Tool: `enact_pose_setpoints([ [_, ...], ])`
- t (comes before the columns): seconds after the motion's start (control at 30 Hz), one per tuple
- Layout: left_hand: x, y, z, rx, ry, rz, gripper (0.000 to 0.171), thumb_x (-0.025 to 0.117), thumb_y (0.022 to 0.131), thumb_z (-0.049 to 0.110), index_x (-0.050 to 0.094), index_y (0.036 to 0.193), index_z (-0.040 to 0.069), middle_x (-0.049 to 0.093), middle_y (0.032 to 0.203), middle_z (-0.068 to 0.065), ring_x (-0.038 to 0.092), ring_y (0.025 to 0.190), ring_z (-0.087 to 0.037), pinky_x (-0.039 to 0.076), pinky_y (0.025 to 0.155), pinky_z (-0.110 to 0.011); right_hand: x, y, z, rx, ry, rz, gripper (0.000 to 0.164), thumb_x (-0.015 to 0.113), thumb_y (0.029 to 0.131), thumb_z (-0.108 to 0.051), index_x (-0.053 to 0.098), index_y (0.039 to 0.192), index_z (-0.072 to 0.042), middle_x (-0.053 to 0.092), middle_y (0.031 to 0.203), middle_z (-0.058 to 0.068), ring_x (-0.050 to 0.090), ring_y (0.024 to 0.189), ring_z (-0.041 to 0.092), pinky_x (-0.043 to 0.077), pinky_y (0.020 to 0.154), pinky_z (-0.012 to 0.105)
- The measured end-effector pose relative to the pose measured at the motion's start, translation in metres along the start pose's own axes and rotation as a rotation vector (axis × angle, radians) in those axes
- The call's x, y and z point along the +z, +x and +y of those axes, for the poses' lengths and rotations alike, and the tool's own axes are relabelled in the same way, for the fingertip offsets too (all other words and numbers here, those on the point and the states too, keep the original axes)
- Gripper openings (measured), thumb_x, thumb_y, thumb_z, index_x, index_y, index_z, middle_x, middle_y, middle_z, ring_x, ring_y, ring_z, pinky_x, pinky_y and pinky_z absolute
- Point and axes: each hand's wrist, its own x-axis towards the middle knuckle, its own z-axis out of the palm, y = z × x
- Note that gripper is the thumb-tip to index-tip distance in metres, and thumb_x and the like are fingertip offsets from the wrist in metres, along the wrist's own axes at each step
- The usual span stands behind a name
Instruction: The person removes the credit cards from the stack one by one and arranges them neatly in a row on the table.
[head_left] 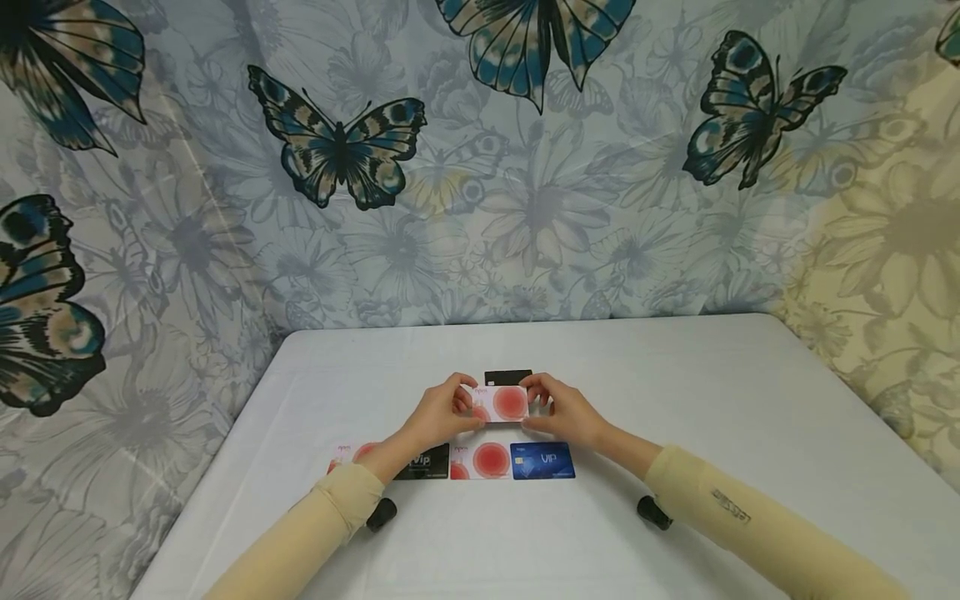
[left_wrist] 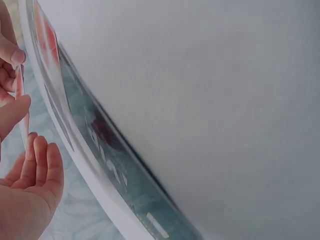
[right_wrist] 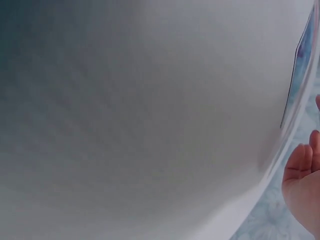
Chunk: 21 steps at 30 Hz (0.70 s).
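Observation:
Both hands hold up a white card with red circles (head_left: 501, 403) above the table, one at each short side. My left hand (head_left: 442, 412) pinches its left edge between thumb and fingers; my right hand (head_left: 566, 410) pinches the right edge. In the left wrist view the card (left_wrist: 26, 122) appears nearly edge-on between the fingers. A black card (head_left: 508, 377) shows just behind it. Nearer me lies a row: a white and red card (head_left: 343, 452) partly hidden by my left arm, a black VIP card (head_left: 427, 463), another white and red card (head_left: 480, 461) and a blue VIP card (head_left: 543, 461).
A white-covered table (head_left: 675, 375) spreads under the cards. Behind it and at its sides hangs a butterfly-and-flower printed cloth (head_left: 540, 225). Small black wrist cameras show below the left sleeve (head_left: 330, 508) and the right sleeve (head_left: 750, 517).

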Motion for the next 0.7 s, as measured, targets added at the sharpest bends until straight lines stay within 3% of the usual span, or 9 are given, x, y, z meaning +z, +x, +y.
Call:
enact_pose_setpoints([
  [0.37,0.005,-0.027,0.008,0.043,-0.061,-0.009,0.053,0.082,0.079,0.014,0.054,0.123,0.008,0.058,0.087,0.002,0.058,0.082,-0.013,0.052,0.077,-0.025,-0.002,-0.027,-0.015,0.010,0.038,-0.020,0.054,0.081,0.079,-0.014,0.053,0.125,-0.010,0.060,0.096,0.004,0.053,0.086,0.025,0.046,0.065,0.023],
  [0.7,0.006,-0.052,0.021,0.076,-0.118,-0.031,0.053,0.081,0.078,0.008,0.054,0.124,0.006,0.060,0.089,-0.002,0.062,0.085,-0.020,0.053,0.081,-0.032,-0.002,-0.054,-0.028,0.031,0.070,-0.031,0.054,0.082,0.080,-0.017,0.053,0.124,-0.013,0.060,0.093,0.002,0.054,0.081,0.023,0.045,0.060,0.021],
])
